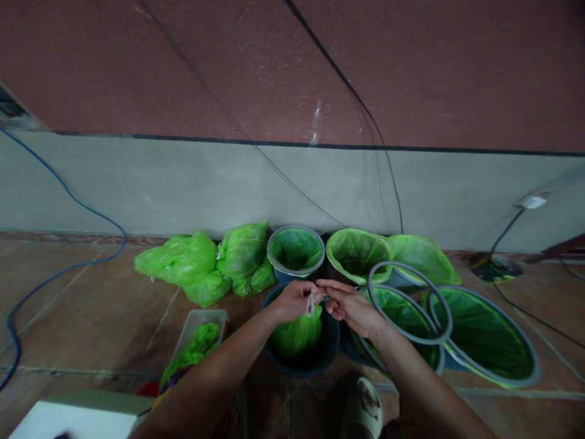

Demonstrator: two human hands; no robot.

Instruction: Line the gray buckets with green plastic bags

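Observation:
A green garbage bag (299, 335) sits inside a dark blue bin (301, 370) in front of me, its top gathered. A white drawstring (311, 302) rises from the bag's neck. My left hand (295, 300) is closed in a pinch on this drawstring. My right hand (350, 305) meets it from the right, index finger stretched toward the left fingertips and the other fingers curled. Its fingertips appear to pinch the drawstring too, though the contact is partly hidden. Both hands are just above the bin's rim.
Tied green bags (180, 262) lie by the wall at left. Lined bins (296, 271) stand behind and to the right, with a loose grey ring (450, 317) across two. A white tray (196, 317) holds green bags. A blue cable (68, 266) crosses the floor; my slipper (369, 405) is below.

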